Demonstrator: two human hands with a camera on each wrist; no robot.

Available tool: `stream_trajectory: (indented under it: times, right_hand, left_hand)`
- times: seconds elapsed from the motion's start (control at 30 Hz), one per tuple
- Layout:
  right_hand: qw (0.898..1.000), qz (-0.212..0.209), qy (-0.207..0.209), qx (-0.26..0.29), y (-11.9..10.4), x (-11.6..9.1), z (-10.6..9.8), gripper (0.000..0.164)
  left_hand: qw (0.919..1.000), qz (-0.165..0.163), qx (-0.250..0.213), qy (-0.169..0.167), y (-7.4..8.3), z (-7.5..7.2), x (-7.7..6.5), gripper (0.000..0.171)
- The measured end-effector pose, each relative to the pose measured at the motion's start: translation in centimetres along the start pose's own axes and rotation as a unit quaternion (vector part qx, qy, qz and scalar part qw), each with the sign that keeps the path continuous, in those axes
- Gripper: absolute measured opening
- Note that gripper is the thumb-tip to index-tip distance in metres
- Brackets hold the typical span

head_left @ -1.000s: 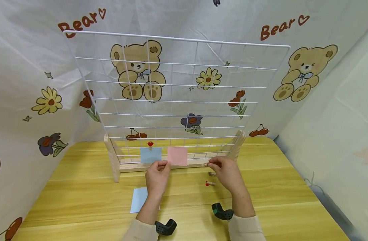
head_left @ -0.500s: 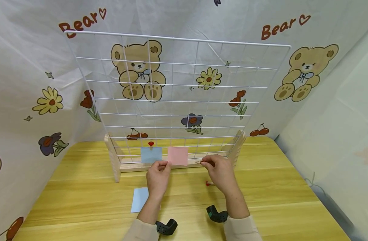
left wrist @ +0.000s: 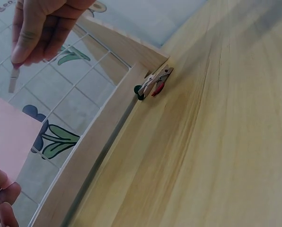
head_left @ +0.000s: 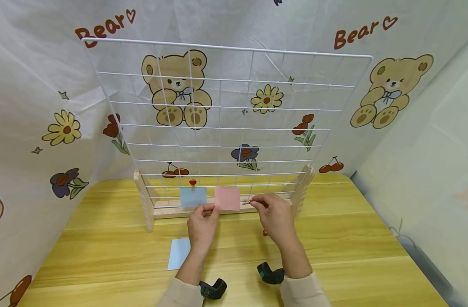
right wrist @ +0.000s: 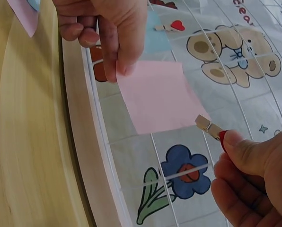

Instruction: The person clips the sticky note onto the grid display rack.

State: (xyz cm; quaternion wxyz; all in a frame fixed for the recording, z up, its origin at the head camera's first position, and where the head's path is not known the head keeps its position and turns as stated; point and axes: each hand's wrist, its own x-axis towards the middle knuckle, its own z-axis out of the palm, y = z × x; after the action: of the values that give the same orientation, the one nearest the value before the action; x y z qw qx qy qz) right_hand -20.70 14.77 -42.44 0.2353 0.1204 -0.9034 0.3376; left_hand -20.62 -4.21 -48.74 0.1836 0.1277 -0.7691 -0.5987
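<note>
Pink Paper in One Hand, Wooden Peg in the Other

I hold the pink paper [head_left: 227, 198] up in front of the low part of the white wire grid [head_left: 225, 128]. My left hand [head_left: 201, 228] pinches it by its bottom left corner, between thumb and finger. The paper is thin, flat and square, and stands up with one flat side to me. I cannot tell if it touches the wires.

My right hand [head_left: 276, 216] pinches the small peg [right wrist: 208, 126] by its red end. The peg is long and thin, made of pale wood. It lies almost level, and its bare wood end points left, at the pink paper's right edge, just beside it.

Left of the pink paper, a blue paper [head_left: 193, 197] hangs on the grid under a peg with a red heart [head_left: 193, 183].

The grid is thin metal wire in boxes. It stands in a smooth wooden base [head_left: 203, 212] on the worktop [head_left: 356, 247], which has yellow wood lines. Two more pegs [left wrist: 154, 82] lie close together there, one with green and one with red. Near my left arm is a blue sheet [head_left: 178, 254], partly hidden.
</note>
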Motion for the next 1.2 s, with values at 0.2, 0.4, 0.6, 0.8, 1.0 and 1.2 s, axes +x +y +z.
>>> stream_trajectory:
  times: [0.2,0.4,0.6,0.8,1.0,1.2]
  right_hand:
    - [0.999,-0.031,0.019,-0.01,-0.9,0.6,0.6,0.008]
    - [0.997,-0.064,0.028,-0.03,-1.5,1.7,1.0,0.007]
    - [0.993,-0.095,0.017,-0.062,-2.2,3.2,1.1,0.007]
    - [0.988,-0.125,0.004,-0.09,-3.0,4.2,1.4,0.008]
    - [0.983,-0.143,-0.003,-0.117,-3.6,4.7,1.7,0.006]
    - [0.974,-0.171,-0.017,-0.146,-4.2,5.2,1.8,0.006]
  left_hand:
    - [1.0,0.004,0.001,0.002,0.1,0.1,-0.1,0.008]
    - [1.0,0.008,0.001,0.003,0.2,0.4,-0.2,0.007]
    - [0.9999,0.007,0.006,0.008,0.3,0.6,-0.2,0.007]
    - [0.9998,0.009,0.011,0.013,0.4,0.6,-0.2,0.006]
    - [0.9998,0.012,0.011,0.013,0.3,0.5,-0.1,0.006]
    - [0.9998,0.01,0.011,0.015,0.2,0.3,-0.1,0.006]
